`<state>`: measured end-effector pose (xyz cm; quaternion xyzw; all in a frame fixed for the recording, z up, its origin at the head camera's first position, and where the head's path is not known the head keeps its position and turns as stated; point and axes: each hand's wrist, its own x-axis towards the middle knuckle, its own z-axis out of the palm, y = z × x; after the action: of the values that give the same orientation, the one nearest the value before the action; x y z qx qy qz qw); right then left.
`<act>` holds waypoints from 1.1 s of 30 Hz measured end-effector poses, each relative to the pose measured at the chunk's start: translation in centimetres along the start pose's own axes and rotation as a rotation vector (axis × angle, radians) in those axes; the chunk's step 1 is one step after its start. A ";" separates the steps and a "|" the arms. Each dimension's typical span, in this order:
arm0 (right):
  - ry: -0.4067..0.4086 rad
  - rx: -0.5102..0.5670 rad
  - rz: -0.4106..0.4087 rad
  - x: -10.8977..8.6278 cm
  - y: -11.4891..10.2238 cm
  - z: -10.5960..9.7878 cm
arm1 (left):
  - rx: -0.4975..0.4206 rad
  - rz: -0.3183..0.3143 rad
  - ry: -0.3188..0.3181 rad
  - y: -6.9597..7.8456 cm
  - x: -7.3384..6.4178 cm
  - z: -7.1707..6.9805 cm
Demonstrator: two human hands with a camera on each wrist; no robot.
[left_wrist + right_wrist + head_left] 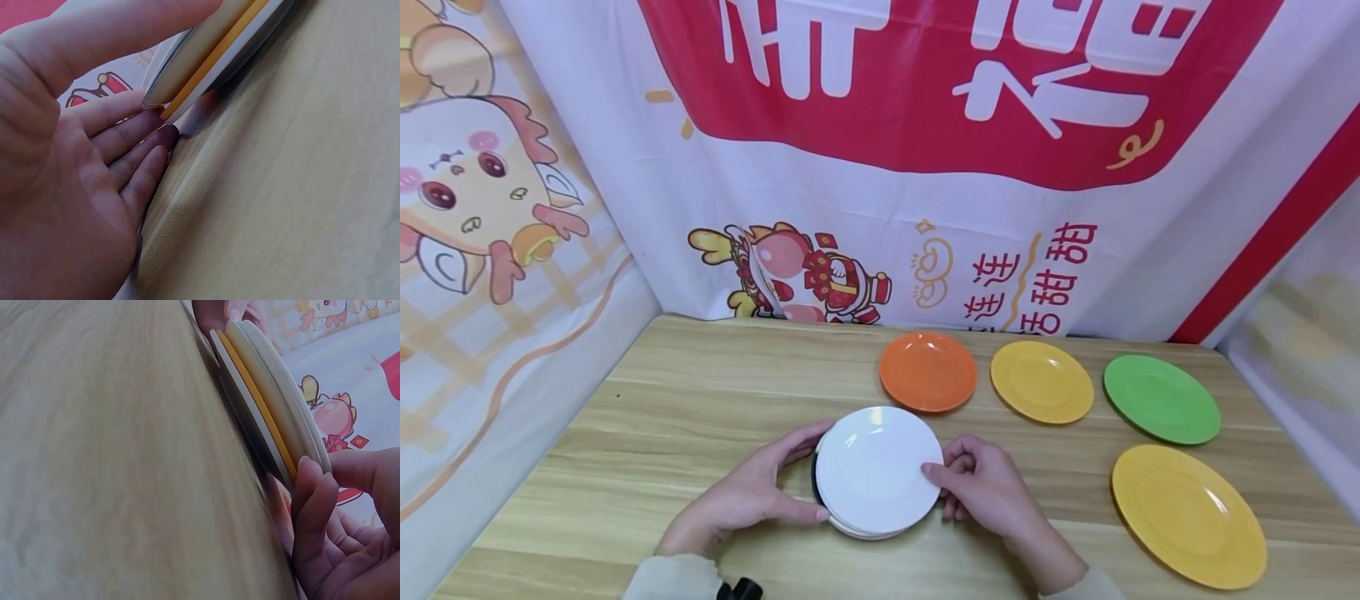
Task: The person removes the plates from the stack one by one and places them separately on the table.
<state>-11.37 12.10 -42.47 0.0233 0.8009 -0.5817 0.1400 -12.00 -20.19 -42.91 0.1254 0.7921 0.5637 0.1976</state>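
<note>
Wooden table (700, 417), plates, cartoon banners (925, 208) behind

The table (685, 392) has a pale wood-grain top with a smooth, faintly satin finish. The stacked plates (878, 471) look like hard plastic, the top one white and softly glossy. The orange plate (928, 372), two yellow plates (1042, 382) (1189, 514) and green plate (1161, 398) show the same smooth, shiny plastic. The printed backdrop (880, 208) looks like thin cloth or vinyl sheeting, with creases and a slight sheen.
</note>
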 end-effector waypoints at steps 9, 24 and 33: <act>-0.019 0.069 0.023 0.0 0.0 -0.1 | -0.009 -0.004 0.016 0.0 0.0 0.0; -0.065 0.119 0.023 -0.1 0.2 -0.4 | -0.030 0.001 0.007 0.0 0.0 0.1; -0.077 0.137 0.046 0.0 0.2 -0.8 | -0.021 0.019 0.014 -0.3 0.0 0.1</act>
<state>-11.46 12.90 -42.38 0.0288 0.7525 -0.6323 0.1820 -11.99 -20.22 -43.25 0.1270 0.7863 0.5747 0.1882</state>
